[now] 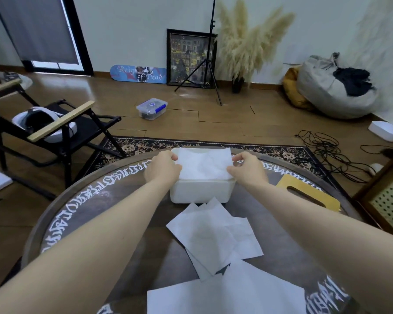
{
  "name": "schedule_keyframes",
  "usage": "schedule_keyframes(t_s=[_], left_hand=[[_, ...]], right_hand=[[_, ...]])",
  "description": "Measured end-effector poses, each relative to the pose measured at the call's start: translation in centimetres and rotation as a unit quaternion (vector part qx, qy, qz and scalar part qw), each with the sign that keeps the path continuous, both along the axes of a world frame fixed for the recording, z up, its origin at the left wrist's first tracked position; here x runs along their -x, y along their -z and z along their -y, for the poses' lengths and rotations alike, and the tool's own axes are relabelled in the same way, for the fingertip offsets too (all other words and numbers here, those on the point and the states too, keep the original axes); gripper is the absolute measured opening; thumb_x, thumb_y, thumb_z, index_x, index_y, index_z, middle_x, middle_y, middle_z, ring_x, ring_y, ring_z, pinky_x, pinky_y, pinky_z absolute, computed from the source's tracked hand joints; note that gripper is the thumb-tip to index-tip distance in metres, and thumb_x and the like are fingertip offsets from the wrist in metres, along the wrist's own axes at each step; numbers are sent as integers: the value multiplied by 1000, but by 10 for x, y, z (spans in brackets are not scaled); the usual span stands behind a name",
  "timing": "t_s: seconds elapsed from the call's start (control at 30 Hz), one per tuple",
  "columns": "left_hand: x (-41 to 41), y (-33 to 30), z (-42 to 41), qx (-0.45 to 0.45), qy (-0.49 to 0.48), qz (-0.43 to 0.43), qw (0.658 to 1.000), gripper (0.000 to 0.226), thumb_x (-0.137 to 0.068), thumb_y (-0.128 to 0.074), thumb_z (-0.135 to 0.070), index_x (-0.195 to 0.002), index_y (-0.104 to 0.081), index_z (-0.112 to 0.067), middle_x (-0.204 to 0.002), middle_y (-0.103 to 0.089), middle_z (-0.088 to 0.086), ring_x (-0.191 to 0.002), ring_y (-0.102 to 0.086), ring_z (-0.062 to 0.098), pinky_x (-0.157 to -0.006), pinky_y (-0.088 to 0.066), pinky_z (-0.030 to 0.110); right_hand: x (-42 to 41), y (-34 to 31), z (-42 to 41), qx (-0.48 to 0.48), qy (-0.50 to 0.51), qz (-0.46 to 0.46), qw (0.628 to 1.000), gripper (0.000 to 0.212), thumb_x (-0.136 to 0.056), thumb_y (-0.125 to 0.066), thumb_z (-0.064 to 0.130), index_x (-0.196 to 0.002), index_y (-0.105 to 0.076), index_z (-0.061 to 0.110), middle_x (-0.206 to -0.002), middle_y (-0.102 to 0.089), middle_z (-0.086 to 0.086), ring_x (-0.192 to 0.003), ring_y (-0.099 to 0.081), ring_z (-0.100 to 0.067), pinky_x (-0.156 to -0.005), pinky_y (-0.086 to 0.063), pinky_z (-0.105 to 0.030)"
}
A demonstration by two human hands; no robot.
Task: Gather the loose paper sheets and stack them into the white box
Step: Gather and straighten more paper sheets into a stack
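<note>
Two hands of mine at the box [201, 193], left hand [162, 167] and right hand [247, 167] each pinching an edge of one sheet [203, 164] over its opening, loose sheets [213, 236] on the table [123, 214] just before it.

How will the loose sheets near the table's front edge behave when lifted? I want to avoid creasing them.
The loose sheets look thin and faintly creased, so probably floppy and light. The sheet over the white box is held at both sides by the left hand and right hand, which suggests one-sided lifting would let it droop.
</note>
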State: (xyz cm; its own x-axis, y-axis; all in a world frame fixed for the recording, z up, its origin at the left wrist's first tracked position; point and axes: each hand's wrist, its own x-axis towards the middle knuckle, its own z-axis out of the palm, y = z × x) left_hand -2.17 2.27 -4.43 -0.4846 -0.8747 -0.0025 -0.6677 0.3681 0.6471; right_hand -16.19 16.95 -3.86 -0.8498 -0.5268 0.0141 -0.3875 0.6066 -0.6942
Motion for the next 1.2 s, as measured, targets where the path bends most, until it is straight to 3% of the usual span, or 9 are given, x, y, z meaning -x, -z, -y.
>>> schedule_keyframes(t_s=[0.17, 0.27, 0.37, 0.5, 0.63, 0.9, 1.2], left_hand=[[-8, -4, -8, 65, 34, 27, 997, 40, -89, -57, -20, -128, -52, -25, -123, -59, 3, -112, -55, 29, -83, -40, 34], [-14, -8, -15, 107, 63, 44, 991, 41, -92, -53, -20, -132, -47, -23, -124, -54, 4, -109, -56, 29, -84, -42, 38], [-22, -14, -22, 136, 97, 73, 983, 34, -96, -48, -25, -129, -51, -22, -126, -51, 3, -110, -55, 27, -85, -43, 37], [-36, -18, -29, 143, 133, 101, 976, 28, -96, -46, -27, -120, -58, -21, -126, -51, 3, -115, -52, 25, -90, -42, 38], [-53, -26, -40, 140, 161, 133, 968, 27, -96, -45, -27, -120, -58, -23, -128, -48, 1, -116, -52, 24, -92, -41, 37], [-101, -33, -75, 126, 215, 206, 946, 24, -95, -48, -32, -115, -58, -27, -120, -48, -2, -111, -54, 22, -85, -40, 34], [-157, -20, -117, 47, 235, 227, 944, 27, -93, -51, -37, -117, -59, -29, -124, -56, -7, -114, -52, 16, -83, -43, 32]], right_hand=[[-3, -3, -5, -15, -25, -79, 996, 25, -86, -58, 19, -111, -57, 21, -101, -57, 1, -95, -58, -24, -71, -40, -30], [-5, -10, -9, -53, -79, -126, 987, 24, -88, -56, 18, -110, -62, 21, -109, -52, -2, -105, -54, -24, -81, -45, -34], [-10, -17, -14, -136, -136, -181, 964, 27, -90, -52, 19, -116, -62, 23, -119, -51, -4, -119, -43, -24, -93, -35, -36], [-18, -25, -21, -183, -165, -211, 946, 29, -93, -50, 20, -118, -60, 25, -123, -51, -3, -124, -40, -23, -99, -30, -38], [-29, -30, -34, -191, -180, -190, 946, 28, -91, -52, 24, -118, -58, 27, -120, -53, 0, -118, -48, -21, -100, -29, -40], [-70, -18, -88, -219, -228, -147, 937, 32, -91, -55, 31, -122, -53, 27, -117, -56, 5, -110, -54, -17, -86, -33, -32], [-114, 7, -148, -228, -258, -68, 936, 33, -91, -58, 38, -123, -54, 29, -112, -57, 9, -100, -57, -13, -89, -44, -32]])
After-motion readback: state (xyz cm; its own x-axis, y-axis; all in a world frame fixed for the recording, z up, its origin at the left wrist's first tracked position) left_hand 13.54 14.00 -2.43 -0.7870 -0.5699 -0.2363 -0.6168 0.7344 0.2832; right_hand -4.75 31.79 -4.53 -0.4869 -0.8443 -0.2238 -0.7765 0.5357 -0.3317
